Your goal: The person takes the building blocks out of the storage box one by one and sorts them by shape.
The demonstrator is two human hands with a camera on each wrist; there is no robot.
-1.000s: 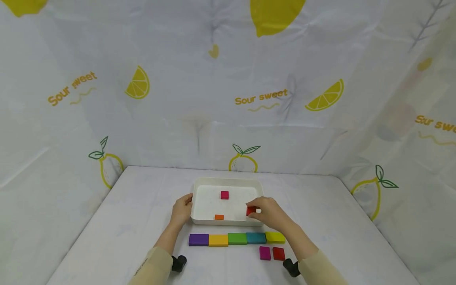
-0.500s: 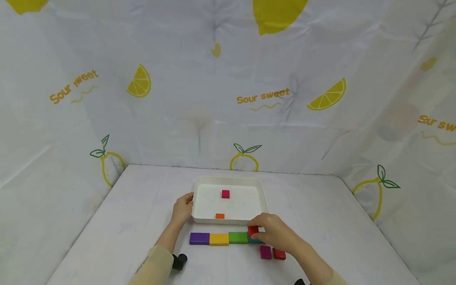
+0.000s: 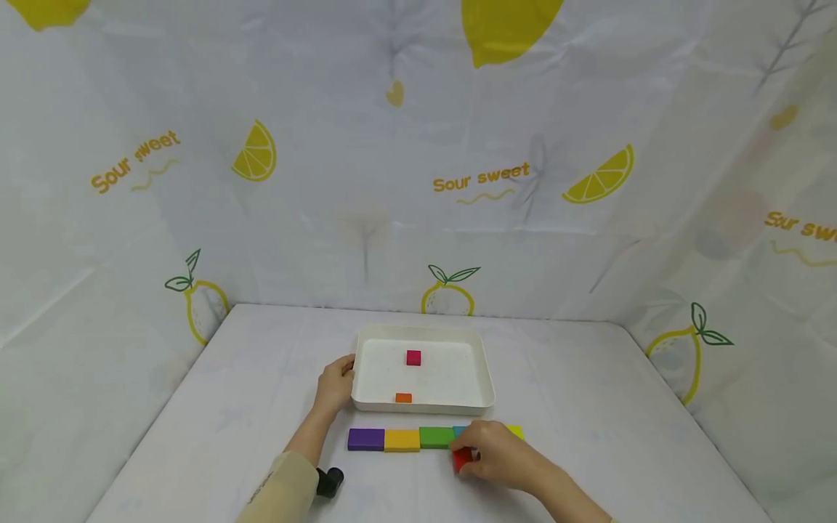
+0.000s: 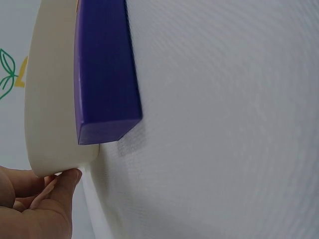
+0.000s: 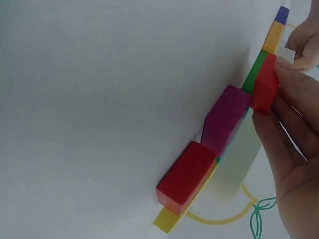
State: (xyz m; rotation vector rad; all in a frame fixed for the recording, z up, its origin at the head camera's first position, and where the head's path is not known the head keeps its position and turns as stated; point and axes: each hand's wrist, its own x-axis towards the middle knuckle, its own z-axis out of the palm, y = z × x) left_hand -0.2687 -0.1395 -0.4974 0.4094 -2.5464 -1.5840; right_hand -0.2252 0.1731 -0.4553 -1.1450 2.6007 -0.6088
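My right hand (image 3: 500, 454) pinches a small red block (image 3: 461, 459) between thumb and fingers, just on the near side of the block row. In the right wrist view this red block (image 5: 265, 83) is close beside a magenta block (image 5: 227, 119), with a second red block (image 5: 187, 175) past that; in the head view the hand hides both. My left hand (image 3: 335, 383) holds the left side of a white tray (image 3: 423, 408), thumb at its corner in the left wrist view. Inside the tray lie a pinkish-red block (image 3: 413, 357) and an orange block (image 3: 403, 398).
In front of the tray runs a row of flat blocks: purple (image 3: 366, 439), yellow-orange (image 3: 402, 440), green (image 3: 436, 438), a teal one partly hidden by my right hand, and yellow (image 3: 516, 431). A lemon-print cloth (image 3: 327, 240) hangs behind the white table (image 3: 229, 407).
My right hand has carried the red block out of the tray's right front corner, over the row, to its near side. The left hand stays at the tray.
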